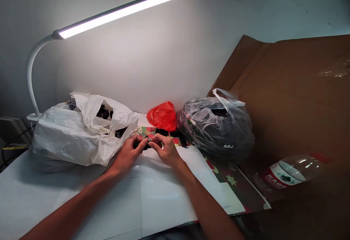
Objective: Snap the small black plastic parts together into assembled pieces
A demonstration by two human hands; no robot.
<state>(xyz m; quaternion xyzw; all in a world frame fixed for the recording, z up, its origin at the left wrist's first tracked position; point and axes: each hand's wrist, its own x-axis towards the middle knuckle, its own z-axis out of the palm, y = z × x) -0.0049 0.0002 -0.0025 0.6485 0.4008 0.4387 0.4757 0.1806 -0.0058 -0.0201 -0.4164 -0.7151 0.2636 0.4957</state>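
Observation:
My left hand (129, 153) and my right hand (164, 149) meet at the middle of the table, fingers pinched together on a small black part (144, 144) held between them. A tiny shiny bit shows at my right fingertips; I cannot make out what it is. Both hands rest on white paper sheets (161, 192). Just beyond the hands lie a few more small black parts (162, 132) on a patterned red and green sheet (232, 180).
A white plastic bag (73, 134) with black parts inside sits at the left. A red bag (162, 116) and a clear bag of dark items (218, 125) stand behind. Brown cardboard (295, 97) leans at the right, a plastic bottle (290, 174) lies below it. A lit desk lamp (120, 12) arches overhead.

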